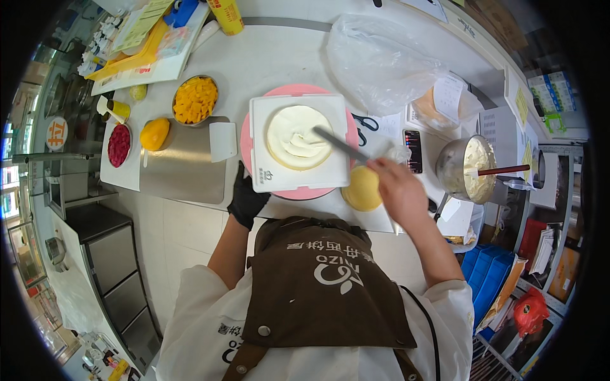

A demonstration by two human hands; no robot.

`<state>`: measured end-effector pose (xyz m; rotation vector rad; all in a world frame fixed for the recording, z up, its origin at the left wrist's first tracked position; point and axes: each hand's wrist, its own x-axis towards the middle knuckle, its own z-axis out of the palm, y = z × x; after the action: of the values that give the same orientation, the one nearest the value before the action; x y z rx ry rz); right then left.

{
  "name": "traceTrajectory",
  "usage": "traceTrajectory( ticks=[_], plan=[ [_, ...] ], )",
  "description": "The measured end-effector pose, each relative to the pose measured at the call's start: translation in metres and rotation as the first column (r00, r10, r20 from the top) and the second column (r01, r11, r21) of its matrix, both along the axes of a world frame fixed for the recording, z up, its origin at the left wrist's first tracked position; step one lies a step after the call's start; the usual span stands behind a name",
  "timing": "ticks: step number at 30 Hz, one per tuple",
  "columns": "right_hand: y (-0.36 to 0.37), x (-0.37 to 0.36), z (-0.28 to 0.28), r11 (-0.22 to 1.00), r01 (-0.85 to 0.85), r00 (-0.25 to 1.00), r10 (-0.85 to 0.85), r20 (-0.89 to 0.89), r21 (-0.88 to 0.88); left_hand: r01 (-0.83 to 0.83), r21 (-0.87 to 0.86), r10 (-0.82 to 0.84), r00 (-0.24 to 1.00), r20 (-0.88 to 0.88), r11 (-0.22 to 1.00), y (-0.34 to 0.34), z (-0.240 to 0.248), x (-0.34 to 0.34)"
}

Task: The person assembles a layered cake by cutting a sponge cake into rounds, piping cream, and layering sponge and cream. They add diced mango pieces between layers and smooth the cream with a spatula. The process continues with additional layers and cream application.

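Note:
A round cake layer topped with white cream (295,124) lies on a square white cake board (267,181). Under the board is a pink turntable (244,143). Bare, my right hand (401,190) grips an icing spatula (343,146), its blade tip over the cream's right side. My left hand (248,198), in a black glove, is at the turntable's near left edge beside the board; its fingertips are partly hidden, so its grip is unclear. Just left of my right hand sits a plain yellow sponge layer (362,189).
At right stands a metal bowl of cream (452,166) with a red-handled spatula (508,169). Scissors (363,127) and a phone (413,152) lie nearer. On the left are a bowl of diced mango (195,100), a whole mango (155,134), red berries (119,146) and a steel board (184,171).

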<state>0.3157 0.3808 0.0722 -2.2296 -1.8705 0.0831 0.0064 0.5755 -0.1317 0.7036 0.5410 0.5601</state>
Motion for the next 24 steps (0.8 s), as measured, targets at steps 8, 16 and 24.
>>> traceTrajectory(
  ticks=[8, 16, 24],
  plan=[
    [-0.002, -0.003, -0.003, 0.999, 0.04, 0.999, -0.04, -0.018, 0.018, 0.072, -0.676, 0.094, 0.974, 0.206, 0.734, -0.002, -0.011, 0.007],
    [-0.003, -0.005, -0.007, 0.995, 0.085, 0.996, -0.084, -0.015, 0.053, -0.014, -0.645, 0.176, 0.966, 0.187, 0.764, 0.001, -0.011, 0.001],
    [0.0, -0.006, -0.002, 0.995, 0.075, 0.996, -0.077, 0.035, 0.065, 0.099, -0.726, 0.174, 0.941, 0.291, 0.68, -0.003, -0.006, 0.007]
  ],
)
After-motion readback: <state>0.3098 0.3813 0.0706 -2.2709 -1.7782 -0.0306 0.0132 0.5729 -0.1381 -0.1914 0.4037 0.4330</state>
